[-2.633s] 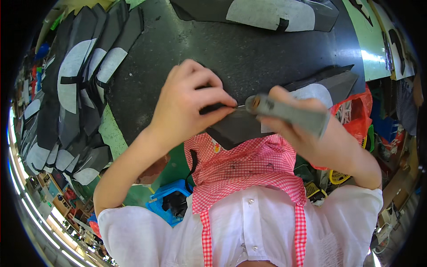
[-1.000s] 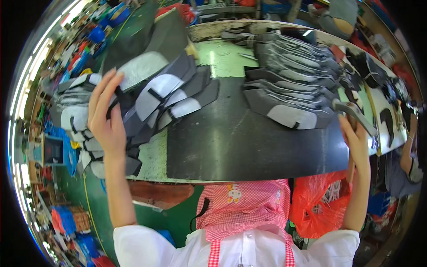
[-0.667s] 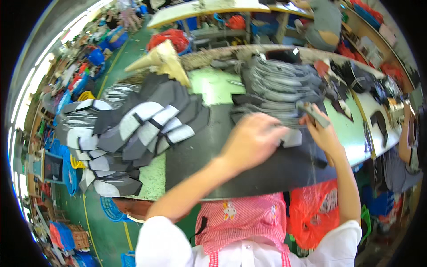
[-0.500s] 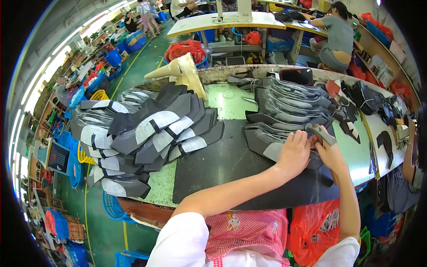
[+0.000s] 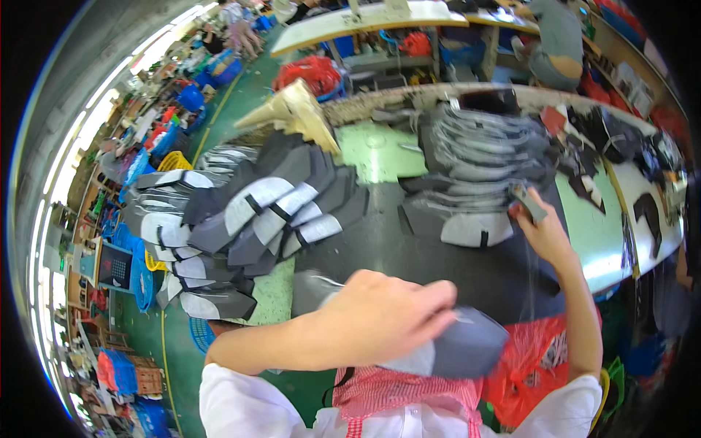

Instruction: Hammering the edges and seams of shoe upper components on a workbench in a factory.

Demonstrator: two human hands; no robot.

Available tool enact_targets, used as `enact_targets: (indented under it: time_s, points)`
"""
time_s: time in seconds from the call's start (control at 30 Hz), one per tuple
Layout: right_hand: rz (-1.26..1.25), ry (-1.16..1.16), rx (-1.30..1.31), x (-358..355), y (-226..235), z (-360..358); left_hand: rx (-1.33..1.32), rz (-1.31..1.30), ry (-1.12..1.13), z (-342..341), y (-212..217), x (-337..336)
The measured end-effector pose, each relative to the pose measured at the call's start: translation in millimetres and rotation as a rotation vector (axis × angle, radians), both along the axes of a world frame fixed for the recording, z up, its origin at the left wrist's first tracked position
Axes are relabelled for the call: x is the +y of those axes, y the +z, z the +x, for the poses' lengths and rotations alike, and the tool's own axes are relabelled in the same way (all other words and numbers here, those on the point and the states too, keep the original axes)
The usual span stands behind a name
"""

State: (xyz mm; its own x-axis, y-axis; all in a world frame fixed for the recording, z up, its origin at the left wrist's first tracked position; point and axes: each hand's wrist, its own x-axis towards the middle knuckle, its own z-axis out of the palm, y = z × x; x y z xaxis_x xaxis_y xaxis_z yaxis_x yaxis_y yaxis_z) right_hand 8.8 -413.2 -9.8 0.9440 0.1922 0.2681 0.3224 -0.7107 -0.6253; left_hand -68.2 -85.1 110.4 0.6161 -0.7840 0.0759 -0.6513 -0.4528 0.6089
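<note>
My left hand [image 5: 387, 314], smeared by motion, is closed on a dark grey, curved flat piece [image 5: 471, 343] with a white patch, close to the table's front edge. My right hand [image 5: 540, 226] grips a small grey-handled tool [image 5: 527, 203] whose working end I cannot make out. Beside it on the right lies a layered stack of similar grey pieces [image 5: 489, 146]. The front piece of that stack shows a white patch [image 5: 478, 230] with a black strip. Over on the left sits a fanned pile of such pieces [image 5: 285, 204], their white patches and black tabs facing up.
A black mat [image 5: 365, 248] covers the table's middle. Behind the left pile stands a cream horn-shaped object [image 5: 296, 113]. Dark scraps [image 5: 584, 182] lie at the right. A red plastic bag [image 5: 533, 365] hangs at the front edge. Another person [image 5: 558, 44] sits at the far right.
My left hand has left the right stack and swung left toward me, carrying a grey piece. My right hand stays by the stack with the tool, slightly farther right.
</note>
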Motion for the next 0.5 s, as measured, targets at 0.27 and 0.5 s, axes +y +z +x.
enact_targets:
  time_s: [0.27, 0.5]
  points:
    - [0.163, 0.203, 0.248, 43.9, 61.0, -96.2, 0.145, -0.127, 0.09, -6.8, -123.5, -9.7]
    - [0.106, 0.241, 0.706, 56.4, 42.5, -154.7, 0.074, 0.011, 0.074, 5.3, -126.8, -34.6]
